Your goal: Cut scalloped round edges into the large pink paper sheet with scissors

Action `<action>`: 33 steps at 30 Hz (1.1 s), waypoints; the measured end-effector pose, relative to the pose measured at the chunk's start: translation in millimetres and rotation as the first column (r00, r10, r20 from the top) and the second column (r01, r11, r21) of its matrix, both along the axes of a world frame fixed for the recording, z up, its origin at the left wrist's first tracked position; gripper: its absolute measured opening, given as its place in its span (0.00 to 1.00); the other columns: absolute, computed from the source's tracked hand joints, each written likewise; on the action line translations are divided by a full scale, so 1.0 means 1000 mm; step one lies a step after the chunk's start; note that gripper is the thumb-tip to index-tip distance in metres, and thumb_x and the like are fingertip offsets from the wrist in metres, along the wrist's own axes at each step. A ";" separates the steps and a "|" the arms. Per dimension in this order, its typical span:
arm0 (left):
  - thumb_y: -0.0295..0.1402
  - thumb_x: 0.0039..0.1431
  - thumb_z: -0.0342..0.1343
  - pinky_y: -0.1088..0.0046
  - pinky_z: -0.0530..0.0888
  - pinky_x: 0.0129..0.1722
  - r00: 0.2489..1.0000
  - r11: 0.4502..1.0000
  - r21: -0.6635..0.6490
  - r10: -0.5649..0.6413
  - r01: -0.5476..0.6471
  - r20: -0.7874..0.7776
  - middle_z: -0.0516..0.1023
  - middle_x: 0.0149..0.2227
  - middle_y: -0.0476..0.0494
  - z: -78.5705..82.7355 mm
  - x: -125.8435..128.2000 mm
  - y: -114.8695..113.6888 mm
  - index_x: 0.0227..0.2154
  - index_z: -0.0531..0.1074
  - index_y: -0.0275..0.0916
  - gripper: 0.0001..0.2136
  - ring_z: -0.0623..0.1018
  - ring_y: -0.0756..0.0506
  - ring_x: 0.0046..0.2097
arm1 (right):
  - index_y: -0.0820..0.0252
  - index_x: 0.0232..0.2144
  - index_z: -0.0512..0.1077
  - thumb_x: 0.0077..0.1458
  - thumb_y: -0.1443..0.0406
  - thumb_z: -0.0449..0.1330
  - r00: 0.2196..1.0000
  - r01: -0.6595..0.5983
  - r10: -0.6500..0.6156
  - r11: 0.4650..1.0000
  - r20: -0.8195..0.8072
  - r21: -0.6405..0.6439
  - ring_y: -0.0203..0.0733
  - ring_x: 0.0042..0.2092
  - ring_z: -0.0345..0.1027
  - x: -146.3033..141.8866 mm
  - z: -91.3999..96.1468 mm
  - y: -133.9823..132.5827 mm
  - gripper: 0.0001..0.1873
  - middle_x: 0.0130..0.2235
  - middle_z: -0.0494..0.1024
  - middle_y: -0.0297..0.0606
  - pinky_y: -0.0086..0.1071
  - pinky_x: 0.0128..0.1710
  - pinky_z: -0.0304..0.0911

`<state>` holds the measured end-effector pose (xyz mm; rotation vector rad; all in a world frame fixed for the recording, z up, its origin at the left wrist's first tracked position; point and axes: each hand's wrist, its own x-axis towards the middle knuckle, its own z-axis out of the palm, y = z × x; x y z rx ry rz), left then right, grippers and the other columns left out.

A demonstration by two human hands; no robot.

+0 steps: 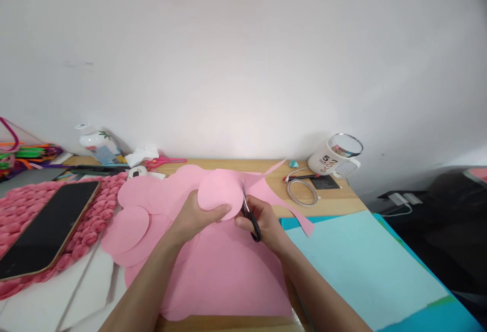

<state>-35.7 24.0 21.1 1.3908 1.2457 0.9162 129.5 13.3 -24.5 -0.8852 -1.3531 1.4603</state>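
In my left hand (200, 214) is a round piece of pink paper (219, 190), with the thumb lying on its front face. My right hand (262, 220) grips black-handled scissors (254, 228), whose blades point upward along the right edge of that round piece. A curved pink offcut (292, 210) trails to the right of the blades. Under both hands lies a large pink sheet (232, 276). Several cut pink circles (127, 228) overlap to the left of my left hand. The fingers behind the paper are hidden.
To the left, a phone (49, 225) rests on pink ruffled material (23, 203). A white bottle (99, 144) and pink scissors (165, 162) are at the back. On the right are a white mug (331, 157), a coiled cable (302, 192) and light blue sheets (361, 266).
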 end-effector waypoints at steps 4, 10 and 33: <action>0.32 0.41 0.60 0.74 0.72 0.23 1.000 1.000 -0.010 0.018 -0.018 -0.001 0.77 0.25 0.45 0.002 0.001 0.000 0.26 0.74 0.34 0.08 0.74 0.46 0.27 | 0.61 0.23 0.61 0.37 0.57 0.68 1.000 -0.001 0.001 1.000 -0.017 0.003 0.30 0.23 0.47 0.001 -0.002 0.000 0.20 0.21 0.58 0.26 0.26 0.22 0.45; 0.35 0.42 0.60 0.71 0.74 0.26 1.000 1.000 0.013 0.003 -0.003 0.005 0.78 0.28 0.42 0.000 0.001 -0.001 0.29 0.74 0.34 0.11 0.75 0.44 0.30 | 0.61 0.23 0.62 0.37 0.56 0.67 1.000 -0.003 0.003 1.000 0.000 0.017 0.30 0.23 0.45 0.000 -0.003 0.002 0.20 0.20 0.57 0.26 0.26 0.21 0.43; 0.33 0.45 0.60 0.76 0.72 0.24 0.999 1.000 0.006 -0.026 0.026 0.028 0.76 0.27 0.47 -0.003 -0.004 0.001 0.29 0.74 0.35 0.09 0.73 0.48 0.29 | 0.62 0.21 0.63 0.38 0.56 0.66 0.999 0.012 -0.013 0.999 0.036 0.035 0.29 0.23 0.45 0.000 -0.003 0.002 0.19 0.20 0.57 0.26 0.26 0.21 0.43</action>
